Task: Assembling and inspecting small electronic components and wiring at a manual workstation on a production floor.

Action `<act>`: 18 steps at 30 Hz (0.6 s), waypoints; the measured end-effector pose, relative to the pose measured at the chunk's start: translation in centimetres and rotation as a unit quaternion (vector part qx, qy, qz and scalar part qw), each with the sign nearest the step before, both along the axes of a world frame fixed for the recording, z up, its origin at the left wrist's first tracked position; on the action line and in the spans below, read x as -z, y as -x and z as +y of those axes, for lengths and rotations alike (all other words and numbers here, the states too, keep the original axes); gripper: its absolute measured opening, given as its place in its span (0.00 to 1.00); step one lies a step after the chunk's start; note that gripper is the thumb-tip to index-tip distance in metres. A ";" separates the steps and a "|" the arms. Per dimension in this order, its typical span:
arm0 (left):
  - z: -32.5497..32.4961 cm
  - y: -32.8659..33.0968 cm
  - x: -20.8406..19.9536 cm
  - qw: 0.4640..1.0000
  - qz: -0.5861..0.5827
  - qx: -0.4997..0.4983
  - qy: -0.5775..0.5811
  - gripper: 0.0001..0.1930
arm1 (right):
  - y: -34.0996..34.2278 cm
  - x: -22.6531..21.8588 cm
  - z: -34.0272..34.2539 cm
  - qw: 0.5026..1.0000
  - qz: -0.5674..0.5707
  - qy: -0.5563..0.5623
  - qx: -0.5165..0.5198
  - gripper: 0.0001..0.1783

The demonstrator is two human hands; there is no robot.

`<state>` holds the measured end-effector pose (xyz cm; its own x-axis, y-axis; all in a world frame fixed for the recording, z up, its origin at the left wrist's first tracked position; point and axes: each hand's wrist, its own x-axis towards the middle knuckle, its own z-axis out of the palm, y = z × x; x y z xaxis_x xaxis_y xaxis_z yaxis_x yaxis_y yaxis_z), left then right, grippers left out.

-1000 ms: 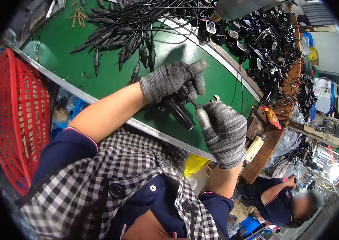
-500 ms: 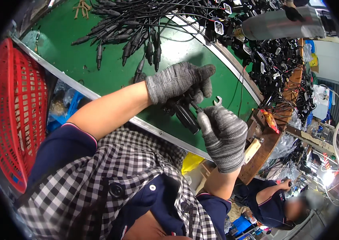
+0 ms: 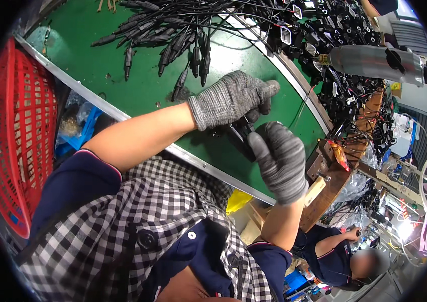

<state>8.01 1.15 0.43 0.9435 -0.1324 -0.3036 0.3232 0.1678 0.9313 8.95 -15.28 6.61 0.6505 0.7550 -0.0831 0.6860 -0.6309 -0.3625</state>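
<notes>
Both of my hands wear grey knitted gloves. My left hand (image 3: 231, 100) is closed around a black elongated part (image 3: 242, 141), whose lower end sticks out below the fingers, tilted toward the right. Close by on the right, my right hand (image 3: 281, 163) has its fingers curled, with the thumb beside the black part. What it grips, if anything, is hidden by the glove. Behind my left hand, many black cables with slim connector ends (image 3: 179, 84) lie bundled on the green tabletop (image 3: 85, 60).
A red plastic basket (image 3: 32, 110) stands left of the table's metal edge (image 3: 105, 105). A heap of black parts with wires (image 3: 334, 85) fills the far right. Above it hangs a grey cylindrical tool (image 3: 369, 63). Another person (image 3: 332, 256) sits at lower right.
The open-ended wrench head that showed above my right fingers is out of sight now. My right hand has shifted slightly up and left; the black part sits more hidden between both hands.
</notes>
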 end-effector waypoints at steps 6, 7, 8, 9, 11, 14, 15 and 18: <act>-0.3 -0.1 0.7 0.999 -0.031 -0.020 -0.011 0.24 | -0.1 1.5 -0.8 0.949 0.256 -0.145 0.111 0.12; -0.4 -0.1 0.7 0.999 -0.029 -0.025 0.000 0.24 | 0.2 1.4 -0.7 0.969 0.182 -0.144 0.081 0.12; -0.3 0.0 0.6 0.999 -0.030 -0.023 0.000 0.24 | 0.2 1.3 -0.5 0.969 0.180 -0.144 0.083 0.12; -0.2 0.0 0.2 1.000 -0.014 -0.027 0.002 0.24 | 0.1 1.3 -0.1 0.984 0.124 -0.115 0.055 0.12; 0.0 0.1 -0.3 0.999 0.016 -0.034 0.007 0.23 | -0.2 1.1 0.4 0.998 0.007 -0.055 -0.002 0.13; -0.1 -0.1 0.1 0.997 0.027 -0.043 0.063 0.22 | -0.1 1.1 0.2 0.993 0.059 -0.086 0.054 0.12; 0.0 -0.1 0.3 0.994 0.033 -0.049 0.091 0.22 | -0.1 1.0 0.2 0.988 0.085 -0.102 0.080 0.11; 0.2 0.0 0.3 0.972 0.043 -0.095 0.212 0.19 | 1.9 -0.4 0.3 0.941 -0.166 -0.280 0.096 0.10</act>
